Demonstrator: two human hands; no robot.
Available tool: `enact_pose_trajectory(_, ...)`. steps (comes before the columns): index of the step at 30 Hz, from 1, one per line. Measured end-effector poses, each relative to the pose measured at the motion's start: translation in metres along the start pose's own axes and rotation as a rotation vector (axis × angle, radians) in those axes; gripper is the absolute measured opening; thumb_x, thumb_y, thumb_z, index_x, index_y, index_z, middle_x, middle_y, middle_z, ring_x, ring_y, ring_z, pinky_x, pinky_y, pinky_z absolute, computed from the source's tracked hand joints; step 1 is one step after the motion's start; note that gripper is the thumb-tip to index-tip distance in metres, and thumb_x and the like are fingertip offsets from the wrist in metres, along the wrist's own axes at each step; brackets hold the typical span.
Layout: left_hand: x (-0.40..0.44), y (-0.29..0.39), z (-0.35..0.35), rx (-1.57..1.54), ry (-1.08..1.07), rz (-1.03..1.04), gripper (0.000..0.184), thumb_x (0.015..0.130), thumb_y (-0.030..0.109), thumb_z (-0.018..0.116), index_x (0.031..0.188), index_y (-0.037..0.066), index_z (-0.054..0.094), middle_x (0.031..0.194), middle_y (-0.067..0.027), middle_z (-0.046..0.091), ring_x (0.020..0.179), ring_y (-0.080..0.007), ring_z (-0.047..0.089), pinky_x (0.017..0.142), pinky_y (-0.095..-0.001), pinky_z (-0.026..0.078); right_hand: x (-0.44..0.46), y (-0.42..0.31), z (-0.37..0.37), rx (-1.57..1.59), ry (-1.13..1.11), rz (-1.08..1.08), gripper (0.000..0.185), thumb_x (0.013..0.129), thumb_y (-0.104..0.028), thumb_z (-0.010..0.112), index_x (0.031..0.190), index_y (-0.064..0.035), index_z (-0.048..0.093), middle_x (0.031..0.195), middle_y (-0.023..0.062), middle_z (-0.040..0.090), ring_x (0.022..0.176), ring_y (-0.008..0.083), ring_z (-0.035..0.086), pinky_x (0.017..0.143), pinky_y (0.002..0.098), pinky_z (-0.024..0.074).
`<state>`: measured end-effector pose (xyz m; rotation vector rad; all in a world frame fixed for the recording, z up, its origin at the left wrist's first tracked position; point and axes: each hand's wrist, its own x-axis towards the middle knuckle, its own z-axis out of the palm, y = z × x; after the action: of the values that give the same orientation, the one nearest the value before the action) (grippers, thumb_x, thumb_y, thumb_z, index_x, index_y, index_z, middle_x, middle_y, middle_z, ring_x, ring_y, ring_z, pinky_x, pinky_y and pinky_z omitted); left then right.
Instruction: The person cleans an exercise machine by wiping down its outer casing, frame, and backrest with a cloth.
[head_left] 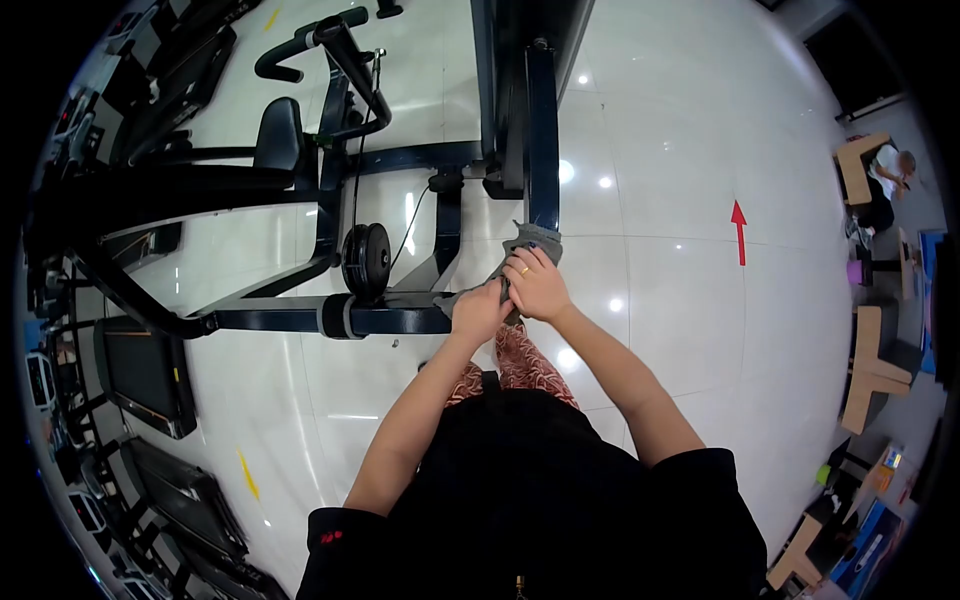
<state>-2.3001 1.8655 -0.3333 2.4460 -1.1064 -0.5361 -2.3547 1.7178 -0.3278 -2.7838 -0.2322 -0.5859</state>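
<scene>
A grey cloth is draped over the corner of a dark blue gym machine frame, where an upright beam meets the lower bar. My left hand is closed on the cloth's lower left part, by the end of that bar. Right beside it, my right hand has its fingers curled over the cloth, and a ring shows on one finger. The two hands nearly touch. The fingertips and some of the cloth are hidden under them.
Left of my hands are a black pulley wheel with a cable, a padded seat and a curved handle. Treadmills line the left side. A person sits by desks at far right. A red arrow marks the tiled floor.
</scene>
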Motion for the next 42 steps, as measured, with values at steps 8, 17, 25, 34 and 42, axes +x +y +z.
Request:
enact_pose_trajectory(8, -0.053, -0.051, -0.003, 0.232, 0.224, 0.261, 0.05, 0.078, 0.017, 0.059, 0.124, 0.005, 0.044, 0.123, -0.0111, 0.05, 0.115, -0.0248, 0.047, 0.098, -0.0407, 0.035, -0.018, -0.087, 0.031, -0.058, -0.035, 0.332, 0.049, 0.073, -0.02, 0.056, 0.119, -0.0055, 0.049, 0.13, 0.011, 0.043, 0.125, 0.0278, 0.034, 0.102, 0.0469, 0.0254)
enact_pose_trajectory(17, -0.087, -0.123, -0.051, 0.291, 0.262, 0.401, 0.037, 0.073, 0.011, 0.056, 0.11, 0.008, 0.055, 0.116, -0.0067, 0.054, 0.107, -0.0228, 0.052, 0.088, -0.0352, 0.044, -0.018, -0.166, 0.076, -0.331, -0.166, 0.301, 0.052, 0.08, -0.013, 0.048, 0.129, -0.0024, 0.039, 0.137, 0.0115, 0.036, 0.127, 0.0295, 0.031, 0.101, 0.0489, 0.0272)
enact_pose_trajectory(25, -0.159, -0.149, -0.058, 0.016, 0.176, 0.082, 0.014, 0.077, 0.011, 0.051, 0.089, 0.008, 0.056, 0.098, -0.0067, 0.061, 0.089, -0.0269, 0.058, 0.071, -0.0371, 0.049, 0.002, -0.226, 0.091, 0.023, 0.033, 0.433, 0.035, 0.077, -0.003, 0.047, 0.11, -0.0083, 0.055, 0.114, 0.0077, 0.058, 0.107, 0.0245, 0.054, 0.092, 0.0406, 0.0406)
enact_pose_trajectory(34, -0.279, -0.246, -0.139, -0.128, 0.781, -0.228, 0.013, 0.078, 0.004, 0.054, 0.089, 0.009, 0.06, 0.102, -0.0045, 0.059, 0.095, -0.026, 0.055, 0.076, -0.0366, 0.047, 0.088, -0.36, 0.133, 0.348, 0.038, 0.25, 0.022, 0.081, -0.004, 0.049, 0.101, -0.009, 0.054, 0.094, 0.0087, 0.06, 0.081, 0.0294, 0.059, 0.067, 0.0366, 0.0485)
enact_pose_trajectory(42, -0.352, -0.321, -0.186, -0.062, 0.834, -0.565, 0.016, 0.079, 0.003, 0.051, 0.092, 0.008, 0.058, 0.085, -0.0084, 0.059, 0.082, -0.0298, 0.056, 0.071, -0.0381, 0.045, 0.168, -0.438, 0.181, 0.549, -0.241, 0.374, 0.013, 0.087, -0.015, 0.048, 0.093, -0.0055, 0.044, 0.076, 0.0207, 0.058, 0.07, 0.0404, 0.057, 0.062, 0.0473, 0.0432)
